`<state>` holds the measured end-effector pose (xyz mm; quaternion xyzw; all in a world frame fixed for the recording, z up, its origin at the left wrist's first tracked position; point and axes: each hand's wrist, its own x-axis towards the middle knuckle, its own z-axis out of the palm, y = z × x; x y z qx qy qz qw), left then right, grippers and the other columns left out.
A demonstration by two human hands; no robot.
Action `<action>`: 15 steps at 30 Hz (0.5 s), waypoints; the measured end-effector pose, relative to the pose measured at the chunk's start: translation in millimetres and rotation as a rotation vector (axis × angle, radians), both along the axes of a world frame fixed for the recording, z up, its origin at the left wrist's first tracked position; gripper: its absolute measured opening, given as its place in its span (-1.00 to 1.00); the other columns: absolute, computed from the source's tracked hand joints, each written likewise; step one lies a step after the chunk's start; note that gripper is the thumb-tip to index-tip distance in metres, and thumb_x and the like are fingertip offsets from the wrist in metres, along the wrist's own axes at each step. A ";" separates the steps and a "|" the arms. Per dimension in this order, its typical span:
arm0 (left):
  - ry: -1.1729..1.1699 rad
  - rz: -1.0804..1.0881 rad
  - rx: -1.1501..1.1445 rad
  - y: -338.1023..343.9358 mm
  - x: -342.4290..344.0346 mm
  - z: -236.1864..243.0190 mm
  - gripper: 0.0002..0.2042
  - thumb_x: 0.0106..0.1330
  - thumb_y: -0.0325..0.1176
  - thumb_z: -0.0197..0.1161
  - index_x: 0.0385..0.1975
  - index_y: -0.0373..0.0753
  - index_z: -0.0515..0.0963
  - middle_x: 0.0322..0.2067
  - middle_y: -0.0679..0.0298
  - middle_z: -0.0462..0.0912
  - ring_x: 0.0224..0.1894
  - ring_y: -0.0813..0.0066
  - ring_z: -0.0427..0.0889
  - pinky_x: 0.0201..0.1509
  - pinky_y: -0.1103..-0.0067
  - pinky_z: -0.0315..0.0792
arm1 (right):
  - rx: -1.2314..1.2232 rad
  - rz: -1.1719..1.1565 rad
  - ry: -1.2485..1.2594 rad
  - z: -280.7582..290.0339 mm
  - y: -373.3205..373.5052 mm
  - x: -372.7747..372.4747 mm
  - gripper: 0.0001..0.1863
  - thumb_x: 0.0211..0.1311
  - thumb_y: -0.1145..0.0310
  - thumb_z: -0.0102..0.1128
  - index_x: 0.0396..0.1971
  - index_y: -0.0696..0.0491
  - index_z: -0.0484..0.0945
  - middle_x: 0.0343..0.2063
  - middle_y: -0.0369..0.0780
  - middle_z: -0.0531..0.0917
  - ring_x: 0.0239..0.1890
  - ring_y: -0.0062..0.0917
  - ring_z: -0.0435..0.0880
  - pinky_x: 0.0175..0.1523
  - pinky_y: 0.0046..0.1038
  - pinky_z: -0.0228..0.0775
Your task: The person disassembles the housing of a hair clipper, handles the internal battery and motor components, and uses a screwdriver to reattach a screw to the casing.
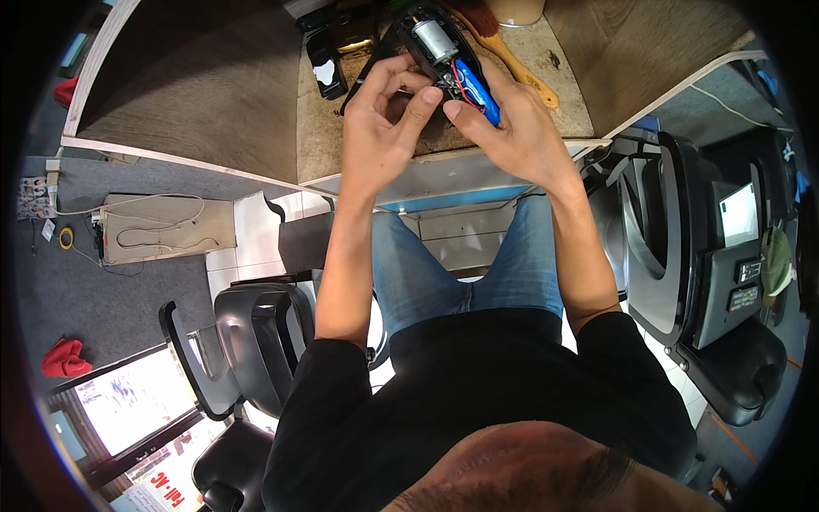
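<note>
I have an opened black handheld device (461, 47) in front of me, set between both hands over the tabletop (320, 141); whether it rests on the wood or is lifted off it, I can't tell. It is a long, dark shell, tilted, with its insides facing up at me. Largest inside is a blue cylindrical battery (476, 92), toward the lower right; just above it sits a silver motor (435, 40), then a thin red wire (461, 85) running alongside the battery.

The right hand (522, 128) is wrapped partway closed around the shell's right side, thumb bent across its lower end, and it has hold of the device. The left hand (382, 119) is half curled, thumb and fingers drawn close together at the lower left of the shell; I can't make out whether they pinch anything. Between them, the hands cover both lower edges from me.

Around this, tall wooden panels (196, 94) wall in the tabletop at left and right, leaving me a boxed-in space. On it, a brush with a yellowish wooden handle (522, 72) lies just beyond the right hand, its handle reaching past the knuckles. Left of the device, a small black container (328, 84) sits near the left hand, with a torn-looking white scrap (324, 72) on it.
</note>
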<state>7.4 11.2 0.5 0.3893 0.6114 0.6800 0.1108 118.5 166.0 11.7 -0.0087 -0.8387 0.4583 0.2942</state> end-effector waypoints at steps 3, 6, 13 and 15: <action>-0.009 -0.012 0.020 0.0 -1.1 -1.3 -0.56 0.41 -0.43 0.40 0.17 -0.44 0.40 -0.18 0.26 0.67 -0.11 0.62 0.60 -0.03 0.65 0.50 | -0.023 0.014 0.022 -1.1 0.9 0.3 -0.48 0.27 0.18 0.35 0.04 0.30 0.53 -0.56 -0.02 0.65 -0.51 -0.20 0.71 -0.36 -0.26 0.48; -0.007 -0.011 0.038 0.1 -0.7 -2.1 -0.56 0.40 -0.43 0.41 0.16 -0.42 0.38 -0.18 0.26 0.66 -0.12 0.62 0.59 -0.03 0.65 0.50 | 0.010 0.026 0.013 -1.5 1.4 -0.1 -0.47 0.26 0.18 0.35 0.04 0.30 0.53 -0.57 -0.03 0.65 -0.53 -0.20 0.70 -0.38 -0.27 0.47; -0.016 -0.017 0.063 0.6 -0.1 -3.2 -0.56 0.40 -0.44 0.41 0.16 -0.42 0.38 -0.18 0.25 0.66 -0.14 0.61 0.60 -0.01 0.64 0.49 | -0.029 0.019 -0.017 2.3 -0.9 1.5 -0.48 0.26 0.19 0.35 0.03 0.30 0.54 -0.61 -0.04 0.63 -0.57 -0.27 0.67 -0.41 -0.32 0.45; -0.021 -0.022 0.060 0.2 0.2 -2.2 -0.56 0.40 -0.44 0.41 0.16 -0.42 0.38 -0.18 0.25 0.66 -0.14 0.61 0.60 -0.01 0.64 0.49 | -0.028 0.017 -0.024 3.4 -1.2 1.9 -0.49 0.25 0.20 0.35 0.03 0.30 0.54 -0.61 -0.05 0.63 -0.57 -0.28 0.67 -0.41 -0.32 0.45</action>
